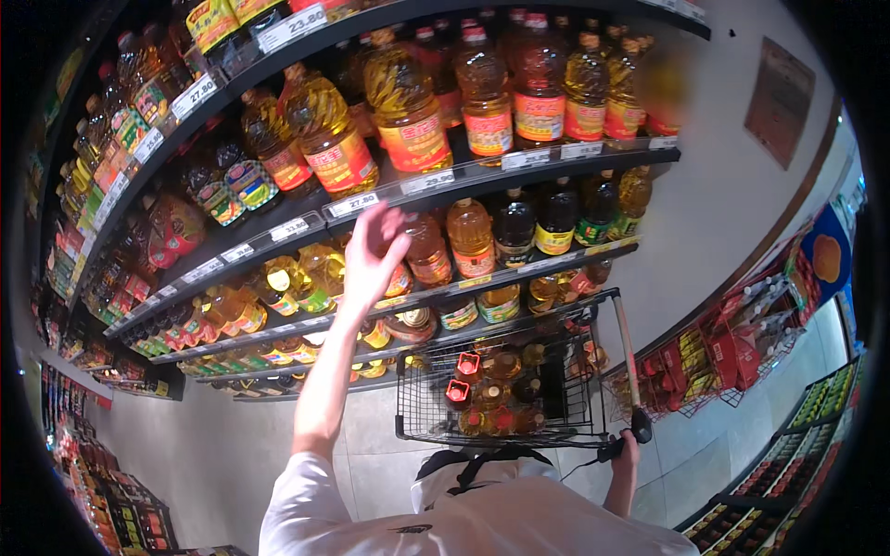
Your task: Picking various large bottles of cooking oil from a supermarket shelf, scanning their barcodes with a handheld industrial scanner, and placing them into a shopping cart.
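My left hand (379, 250) is raised in front of a shelf edge with price tags. Its fingers are loosely bent and apart, with nothing held. Just behind it stand cooking oil bottles (339, 161) with red and yellow labels on the shelf above, and a bottle of amber liquid (425, 250) on the shelf below. Low on my right side, my right hand (628, 448) grips the black end of the handle (641, 425) of a black wire shopping cart (410, 417). Several bottles (494, 393), two with red carrying grips, stand inside the cart.
Tiered shelves of bottles curve across the front and left. A grey wall panel (723, 153) rises at the right. Wire baskets of packaged goods (702, 368) hang beyond the cart handle. More stocked shelves stand at lower left (122, 500) and lower right (779, 465). The floor (236, 452) is tiled.
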`<state>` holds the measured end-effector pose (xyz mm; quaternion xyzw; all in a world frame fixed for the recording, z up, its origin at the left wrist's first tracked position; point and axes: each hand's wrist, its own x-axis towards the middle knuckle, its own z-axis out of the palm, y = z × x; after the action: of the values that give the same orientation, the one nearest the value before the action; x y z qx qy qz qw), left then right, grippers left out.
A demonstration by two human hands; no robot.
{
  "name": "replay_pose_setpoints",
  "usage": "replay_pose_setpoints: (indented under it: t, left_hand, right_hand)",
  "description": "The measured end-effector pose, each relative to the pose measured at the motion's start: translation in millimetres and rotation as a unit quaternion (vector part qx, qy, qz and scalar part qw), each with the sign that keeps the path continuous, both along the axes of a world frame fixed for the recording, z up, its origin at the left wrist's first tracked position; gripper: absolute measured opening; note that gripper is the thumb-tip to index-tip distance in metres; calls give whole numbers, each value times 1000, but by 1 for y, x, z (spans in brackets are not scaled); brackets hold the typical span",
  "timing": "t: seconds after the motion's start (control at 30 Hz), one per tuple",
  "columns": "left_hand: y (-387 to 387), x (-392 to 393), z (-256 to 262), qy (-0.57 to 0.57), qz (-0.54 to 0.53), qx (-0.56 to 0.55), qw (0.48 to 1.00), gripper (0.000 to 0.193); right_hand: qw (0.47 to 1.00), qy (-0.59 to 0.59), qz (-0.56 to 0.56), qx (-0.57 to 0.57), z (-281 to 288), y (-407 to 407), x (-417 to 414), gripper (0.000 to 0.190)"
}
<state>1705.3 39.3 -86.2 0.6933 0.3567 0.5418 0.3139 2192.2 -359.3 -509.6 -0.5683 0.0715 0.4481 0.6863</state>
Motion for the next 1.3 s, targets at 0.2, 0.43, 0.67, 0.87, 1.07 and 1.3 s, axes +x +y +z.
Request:
replay_pose_setpoints:
  t: [0.2, 0.43, 0.67, 0.87, 1.07, 1.3]
  left_hand:
    - [100, 160, 76, 30, 25, 98, 994, 99]
    - [213, 204, 84, 23, 228, 14, 973, 91]
    - [191, 215, 80, -71, 148, 68, 984, 79]
    - [123, 185, 93, -171, 17, 184, 968, 48]
    - [28, 144, 76, -340, -261, -4, 904, 59]
    - [-95, 132, -25, -385, -201, -73, 898, 78]
  right_hand:
    - [993, -66, -86, -43, 7, 8, -9, 19]
    - [989, -105, -65, 83, 15, -2, -17, 18]
    - [977, -75, -196, -32, 12, -39, -38, 28]
    - [986, -148, -76, -4, 93, -29, -55, 27]
    - [963, -196, 176, 64, 190, 16, -71, 16]
    - [842, 84, 283, 452, 313, 121, -167, 67]
